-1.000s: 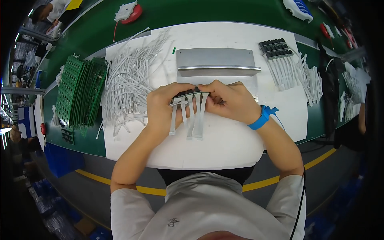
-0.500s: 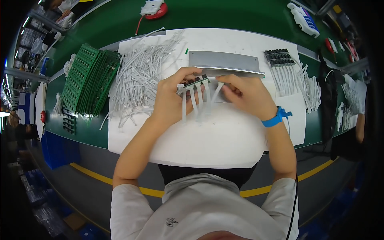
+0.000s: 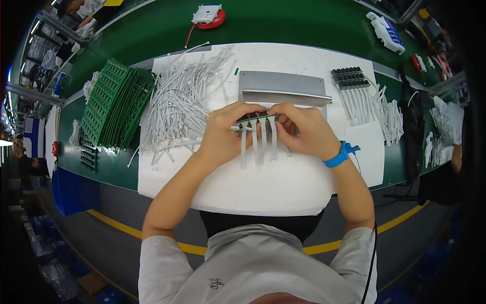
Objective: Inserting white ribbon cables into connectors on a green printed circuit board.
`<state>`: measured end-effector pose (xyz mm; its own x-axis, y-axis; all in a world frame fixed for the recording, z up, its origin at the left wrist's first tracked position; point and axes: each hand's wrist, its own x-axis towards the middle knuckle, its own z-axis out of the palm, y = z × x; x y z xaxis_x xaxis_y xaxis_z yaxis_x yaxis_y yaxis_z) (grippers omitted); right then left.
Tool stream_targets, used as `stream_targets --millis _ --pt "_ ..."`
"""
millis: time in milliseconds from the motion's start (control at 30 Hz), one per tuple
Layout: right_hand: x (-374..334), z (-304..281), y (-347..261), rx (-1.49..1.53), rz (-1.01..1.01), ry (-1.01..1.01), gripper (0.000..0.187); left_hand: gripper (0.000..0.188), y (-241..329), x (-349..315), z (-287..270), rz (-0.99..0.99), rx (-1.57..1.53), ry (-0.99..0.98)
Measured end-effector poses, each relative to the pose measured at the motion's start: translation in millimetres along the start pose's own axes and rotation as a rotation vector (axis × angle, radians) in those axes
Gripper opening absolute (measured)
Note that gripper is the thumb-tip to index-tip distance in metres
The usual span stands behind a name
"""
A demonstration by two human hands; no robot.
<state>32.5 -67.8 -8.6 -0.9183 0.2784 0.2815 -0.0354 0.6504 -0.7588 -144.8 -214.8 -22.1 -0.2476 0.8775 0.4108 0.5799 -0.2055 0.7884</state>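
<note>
In front of my chest I hold a narrow green circuit board strip (image 3: 258, 119) with dark connectors along it. Several flat white ribbon cables (image 3: 262, 139) hang down from its near edge. My left hand (image 3: 223, 130) is closed round the strip's left end. My right hand (image 3: 310, 130) pinches the right end, beside the rightmost cable; its fingertips are partly hidden. A blue wrist strap (image 3: 342, 154) circles my right wrist. Just beyond both hands lies a grey metal bracket (image 3: 283, 83) on the white sheet (image 3: 263, 192).
Left of the hands spreads a loose pile of white cables (image 3: 177, 96), with stacked green circuit boards (image 3: 116, 104) beyond it. Cabled black-connector strips (image 3: 350, 78) and bundled white cables (image 3: 390, 119) lie at right. A red reel (image 3: 212, 21) sits at the back.
My right hand, holding a white cable apart from the strip, has come left to the strip's right end. That cable now hangs down there. The strip has shifted slightly right and nearer me.
</note>
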Motion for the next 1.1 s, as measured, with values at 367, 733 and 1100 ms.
stream_targets --millis 367,733,1100 --pt "-0.4 7.5 1.2 0.106 0.003 0.082 0.03 0.04 6.5 1.9 -2.4 0.033 -0.005 -0.05" --pt "-3.5 6.4 6.7 0.065 0.04 -0.027 0.026 0.036 4.9 0.1 1.3 -0.011 0.012 -0.077" --pt "-1.2 5.4 -4.7 -0.063 -0.012 0.101 0.018 0.034 0.8 -3.4 5.0 -0.131 -0.054 0.09"
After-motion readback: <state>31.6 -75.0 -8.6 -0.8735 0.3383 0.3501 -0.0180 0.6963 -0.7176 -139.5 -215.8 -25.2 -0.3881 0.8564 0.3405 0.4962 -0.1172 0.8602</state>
